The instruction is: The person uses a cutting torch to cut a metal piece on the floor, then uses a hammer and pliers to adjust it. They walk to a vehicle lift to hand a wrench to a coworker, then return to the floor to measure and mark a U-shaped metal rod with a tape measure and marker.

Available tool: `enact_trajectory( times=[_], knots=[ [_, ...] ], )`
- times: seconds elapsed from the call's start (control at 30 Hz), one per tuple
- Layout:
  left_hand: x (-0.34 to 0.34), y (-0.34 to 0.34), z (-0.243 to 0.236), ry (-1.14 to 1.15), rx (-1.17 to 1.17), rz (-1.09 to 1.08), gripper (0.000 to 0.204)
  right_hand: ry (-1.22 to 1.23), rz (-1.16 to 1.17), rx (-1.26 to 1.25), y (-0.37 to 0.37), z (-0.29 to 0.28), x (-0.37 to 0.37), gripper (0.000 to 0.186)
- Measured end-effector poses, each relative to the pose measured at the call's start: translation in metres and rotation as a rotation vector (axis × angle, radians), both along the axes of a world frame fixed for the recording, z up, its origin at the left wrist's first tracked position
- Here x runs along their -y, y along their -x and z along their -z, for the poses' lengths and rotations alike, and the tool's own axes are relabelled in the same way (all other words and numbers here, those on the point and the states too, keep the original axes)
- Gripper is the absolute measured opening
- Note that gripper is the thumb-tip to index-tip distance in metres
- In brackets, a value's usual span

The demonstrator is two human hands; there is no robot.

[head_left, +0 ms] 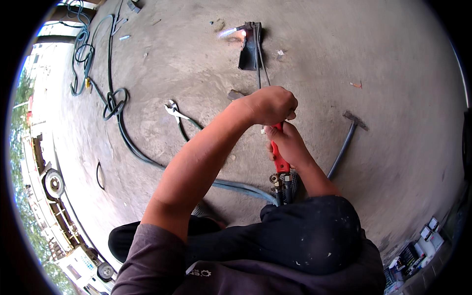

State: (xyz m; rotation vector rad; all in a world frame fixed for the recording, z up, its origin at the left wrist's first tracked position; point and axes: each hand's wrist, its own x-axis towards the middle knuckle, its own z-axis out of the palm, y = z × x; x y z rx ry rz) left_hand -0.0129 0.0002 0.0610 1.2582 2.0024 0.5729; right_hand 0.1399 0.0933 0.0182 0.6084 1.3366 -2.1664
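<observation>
Both of my hands are on a cutting torch with a red handle (280, 159). My left hand (270, 105) is closed round its front part, hiding where the tubes meet the handle. Just behind it, my right hand (291, 143) wraps the red handle, thumb along the top. Two long metal tubes (258, 64) run ahead from my left hand to the torch head. A bright flame (228, 33) points left from the head, over a dark channel-shaped steel piece (247, 55) on the floor. An orange-white glow marks the steel's upper left edge.
Pliers (175, 112) lie left of my left forearm, and a hammer (353, 121) lies at right. A flat metal piece (236, 95) shows behind my left hand. Blue-grey hoses (135, 149) run from the torch across the concrete floor. Parked vehicles (54, 184) stand far left; boxes (418, 248) lower right.
</observation>
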Motion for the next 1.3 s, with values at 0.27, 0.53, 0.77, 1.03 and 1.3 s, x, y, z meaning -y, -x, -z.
enact_trajectory(
  times=[0.27, 0.53, 0.77, 1.03, 1.3],
  knots=[
    [-0.009, -0.025, -0.053, 0.132, -0.14, -0.014, 0.026, -0.053, -0.023, -0.171, -0.008, -0.031, -0.003, 0.028],
    [-0.001, -0.094, -0.079, -0.506, -0.444, -0.271, 0.017, -0.496, 0.354, -0.689, -0.015, -0.013, -0.017, 0.023],
    [0.034, -0.157, -0.042, -0.331, -0.371, -0.214, 0.02, -0.267, 0.366, -0.048, -0.026, -0.029, -0.065, 0.032],
    [0.032, -0.186, -0.028, -0.29, -0.248, -0.15, 0.015, -0.184, 0.516, 0.025, -0.039, -0.022, -0.064, 0.05],
    [0.022, -0.171, -0.03, -0.268, -0.17, 0.025, 0.017, -0.201, 0.388, -0.019, -0.03, -0.027, -0.063, 0.035]
  ],
)
